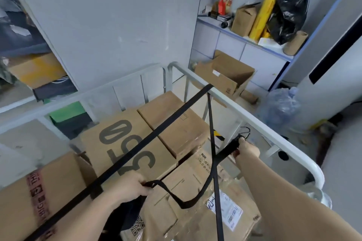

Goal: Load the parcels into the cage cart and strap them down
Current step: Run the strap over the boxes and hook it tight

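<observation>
Left grip [129,188] and right grip [248,149] clutch black strap [156,133] over parcels [121,143], cage cart [235,103]; shelf [244,37] behind.

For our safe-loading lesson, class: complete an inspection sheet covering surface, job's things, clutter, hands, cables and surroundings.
Surface: white metal cage cart; base hidden under load.
Job's things: brown cardboard parcels fill the cart; black webbing strap crosses them diagonally.
Clutter: open cardboard box beyond the cart's far rail.
Hands: left hand grips a strap loop; right hand grips the strap end by its wire hook.
Cables: nothing seen.
Surroundings: grey wall; shelf holding a black plastic bag.
</observation>
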Demonstrator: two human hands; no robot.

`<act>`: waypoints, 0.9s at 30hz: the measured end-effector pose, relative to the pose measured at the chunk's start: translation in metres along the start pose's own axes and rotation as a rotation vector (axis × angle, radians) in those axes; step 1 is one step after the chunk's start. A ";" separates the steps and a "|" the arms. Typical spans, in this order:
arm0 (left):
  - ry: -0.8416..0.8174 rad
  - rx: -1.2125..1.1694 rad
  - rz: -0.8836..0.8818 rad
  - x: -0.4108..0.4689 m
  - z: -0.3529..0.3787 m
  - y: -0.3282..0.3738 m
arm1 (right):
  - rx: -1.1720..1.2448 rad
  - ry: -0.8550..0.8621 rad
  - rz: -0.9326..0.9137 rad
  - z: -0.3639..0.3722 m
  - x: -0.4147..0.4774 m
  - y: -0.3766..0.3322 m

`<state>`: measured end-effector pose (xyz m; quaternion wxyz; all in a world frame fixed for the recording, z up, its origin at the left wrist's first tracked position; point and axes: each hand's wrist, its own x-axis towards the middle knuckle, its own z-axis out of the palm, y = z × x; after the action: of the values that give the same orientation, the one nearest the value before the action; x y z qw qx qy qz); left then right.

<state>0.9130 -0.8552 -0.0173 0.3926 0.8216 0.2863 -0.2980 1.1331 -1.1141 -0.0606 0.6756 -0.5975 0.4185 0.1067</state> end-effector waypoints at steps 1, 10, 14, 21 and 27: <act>-0.024 0.004 -0.022 0.012 0.004 0.003 | 0.019 0.001 0.003 0.003 0.010 -0.004; -0.117 0.036 -0.142 0.059 0.029 0.016 | 0.069 0.046 0.040 0.030 0.091 -0.020; -0.124 0.022 -0.163 0.065 0.031 0.012 | 0.020 0.004 0.052 0.037 0.107 -0.009; -0.141 -0.024 -0.180 0.063 0.026 -0.002 | -0.077 -0.083 0.016 0.043 0.097 0.019; -0.129 -0.054 -0.168 0.042 0.020 -0.009 | -0.048 -0.146 0.066 0.041 0.063 0.009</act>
<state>0.9291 -0.8569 -0.0620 0.4058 0.7628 0.3363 -0.3746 1.1852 -1.0980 -0.1132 0.6861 -0.5898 0.3849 0.1823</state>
